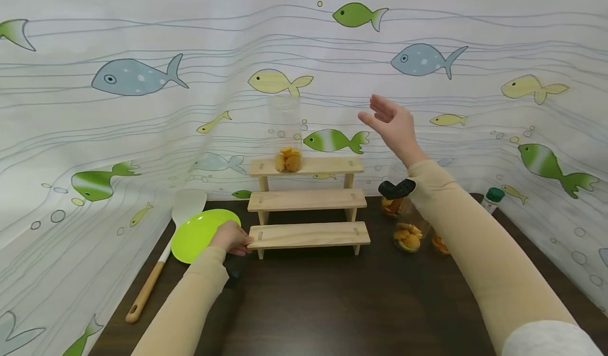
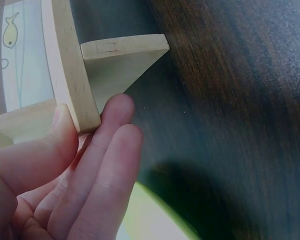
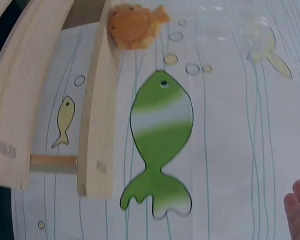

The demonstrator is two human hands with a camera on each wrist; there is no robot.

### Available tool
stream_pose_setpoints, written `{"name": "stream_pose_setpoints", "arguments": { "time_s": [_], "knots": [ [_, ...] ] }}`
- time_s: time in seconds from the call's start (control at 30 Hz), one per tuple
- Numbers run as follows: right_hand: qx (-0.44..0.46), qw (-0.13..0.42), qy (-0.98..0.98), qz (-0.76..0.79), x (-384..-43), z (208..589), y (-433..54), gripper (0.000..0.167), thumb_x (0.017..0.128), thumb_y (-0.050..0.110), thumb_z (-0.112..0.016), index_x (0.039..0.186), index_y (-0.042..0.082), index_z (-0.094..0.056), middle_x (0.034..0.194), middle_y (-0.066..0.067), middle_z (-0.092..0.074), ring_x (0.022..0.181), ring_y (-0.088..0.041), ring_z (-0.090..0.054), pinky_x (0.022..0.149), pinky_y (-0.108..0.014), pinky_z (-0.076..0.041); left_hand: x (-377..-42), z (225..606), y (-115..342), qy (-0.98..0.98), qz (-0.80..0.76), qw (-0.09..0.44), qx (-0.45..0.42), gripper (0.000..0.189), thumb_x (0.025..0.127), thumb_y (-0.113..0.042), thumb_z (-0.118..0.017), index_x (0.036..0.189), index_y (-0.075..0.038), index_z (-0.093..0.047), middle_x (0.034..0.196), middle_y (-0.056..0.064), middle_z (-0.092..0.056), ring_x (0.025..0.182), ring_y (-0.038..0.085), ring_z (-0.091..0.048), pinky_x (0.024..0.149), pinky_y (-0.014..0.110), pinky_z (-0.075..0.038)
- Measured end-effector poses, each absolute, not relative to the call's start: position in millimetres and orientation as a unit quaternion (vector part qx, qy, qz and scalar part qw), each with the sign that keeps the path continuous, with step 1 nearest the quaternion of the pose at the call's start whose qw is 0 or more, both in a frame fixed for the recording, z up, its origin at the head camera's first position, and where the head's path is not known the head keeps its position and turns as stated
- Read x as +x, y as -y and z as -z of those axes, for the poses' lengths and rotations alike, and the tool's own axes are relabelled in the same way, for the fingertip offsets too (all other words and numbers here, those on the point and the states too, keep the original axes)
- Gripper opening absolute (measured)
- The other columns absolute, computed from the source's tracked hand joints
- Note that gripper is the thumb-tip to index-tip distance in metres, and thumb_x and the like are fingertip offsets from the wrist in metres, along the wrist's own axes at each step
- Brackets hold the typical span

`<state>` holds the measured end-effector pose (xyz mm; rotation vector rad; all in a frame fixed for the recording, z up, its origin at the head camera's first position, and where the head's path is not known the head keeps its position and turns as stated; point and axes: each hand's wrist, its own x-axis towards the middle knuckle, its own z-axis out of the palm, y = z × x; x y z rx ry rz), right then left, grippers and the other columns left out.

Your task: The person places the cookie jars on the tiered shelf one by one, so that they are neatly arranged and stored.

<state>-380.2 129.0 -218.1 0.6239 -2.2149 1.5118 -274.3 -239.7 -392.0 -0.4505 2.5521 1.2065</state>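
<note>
My left hand [image 1: 230,238] pinches the left end of the bottom step of a three-step wooden display stand [image 1: 309,234]. In the left wrist view, the thumb lies over the edge of the board [image 2: 72,70] and the fingers are beneath it. A tall clear jar [image 1: 285,129] with several golden-brown cookies in its bottom stands on the top step, left of the middle. My right hand [image 1: 393,129] is raised in the air to the right of that jar, fingers extended and holding nothing. The right wrist view shows one fish-shaped cookie [image 3: 135,26] inside the jar.
A lime-green plate [image 1: 199,234] lies to the left, beside a turner [image 1: 148,287] with a wooden handle. On the right, partly behind my right arm, stand clear jars of cookies [image 1: 407,237] and a green-capped bottle [image 1: 494,195]. A fish-patterned cloth [image 1: 214,44] surrounds the dark table [image 1: 304,303].
</note>
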Motion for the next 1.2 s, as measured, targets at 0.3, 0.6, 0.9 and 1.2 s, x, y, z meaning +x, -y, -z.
{"name": "stream_pose_setpoints", "arguments": {
  "time_s": [0.3,0.6,0.9,1.2],
  "knots": [
    [0.184,0.221,0.820,-0.495,-382,233,-185,0.066,0.087,0.034,-0.069,0.141,0.007,-0.044,0.144,-0.010,-0.046,0.131,-0.022,-0.046,0.108,-0.033,-0.039,-276,389,240,-0.883,-0.415,0.149,-0.162,0.021,0.088,-0.004,-0.066,0.097,0.015,-0.064,0.072,0.017,-0.069,0.060,0.019,-0.069,0.059,0.031,-0.059],
    [0.133,0.188,0.866,-0.443,-374,258,-253,0.067,0.088,0.042,-0.065,0.141,0.006,-0.043,0.143,-0.016,-0.045,0.129,-0.035,-0.044,0.106,-0.048,-0.038,-273,386,235,-0.886,-0.407,0.155,-0.156,0.022,0.088,-0.004,-0.065,0.097,0.016,-0.063,0.071,0.018,-0.069,0.059,0.018,-0.068,0.059,0.031,-0.059],
    [0.096,0.171,0.884,-0.423,-368,273,-296,0.069,0.089,0.045,-0.062,0.142,0.006,-0.042,0.144,-0.017,-0.044,0.128,-0.040,-0.044,0.102,-0.055,-0.039,-270,379,234,-0.890,-0.398,0.158,-0.155,0.021,0.089,-0.004,-0.064,0.096,0.016,-0.062,0.071,0.018,-0.069,0.060,0.019,-0.069,0.061,0.032,-0.059],
    [0.099,0.128,0.915,-0.371,-375,292,-309,0.074,0.086,0.049,-0.064,0.141,0.004,-0.043,0.143,-0.020,-0.043,0.127,-0.044,-0.043,0.099,-0.061,-0.039,-270,377,230,-0.894,-0.388,0.163,-0.155,0.021,0.089,-0.003,-0.063,0.096,0.017,-0.061,0.073,0.020,-0.069,0.061,0.020,-0.069,0.061,0.032,-0.059]
  ]
}}
